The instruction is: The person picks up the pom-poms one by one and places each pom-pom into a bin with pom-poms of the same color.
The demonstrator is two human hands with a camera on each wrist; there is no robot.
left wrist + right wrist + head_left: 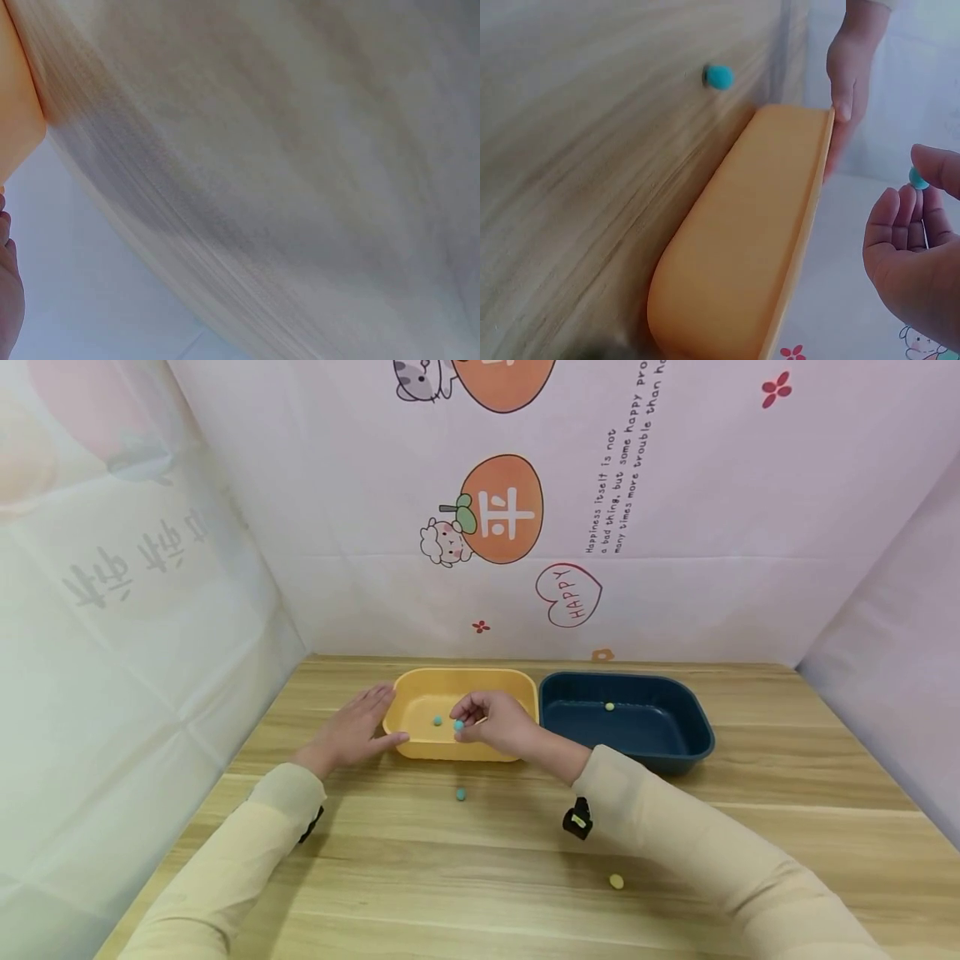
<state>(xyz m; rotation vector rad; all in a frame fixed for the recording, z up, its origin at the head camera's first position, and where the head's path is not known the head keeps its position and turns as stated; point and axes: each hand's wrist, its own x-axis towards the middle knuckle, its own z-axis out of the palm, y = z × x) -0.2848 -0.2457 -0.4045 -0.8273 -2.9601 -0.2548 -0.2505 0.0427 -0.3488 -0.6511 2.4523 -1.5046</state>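
Observation:
My right hand (504, 723) pinches a small blue ball (458, 725) between thumb and fingers, above the yellow basin (450, 751). In the right wrist view that ball (917, 178) shows at the thumb tip. A thin pale sliver by the palm is too small to identify. My left hand (349, 732) lies against the basin's left end, fingers extended and thumb at the front rim. Inside the basin sits another blue ball (437, 721). A third blue ball (461, 794) lies on the table in front. Sleeve cloth fills most of the left wrist view.
A dark blue basin (697, 739) stands right beside the yellow one, with a yellow ball (610, 706) inside. Another yellow ball (617, 882) lies on the wooden table (420, 877) near my right forearm. Printed cloth (675, 602) hangs behind and at the sides.

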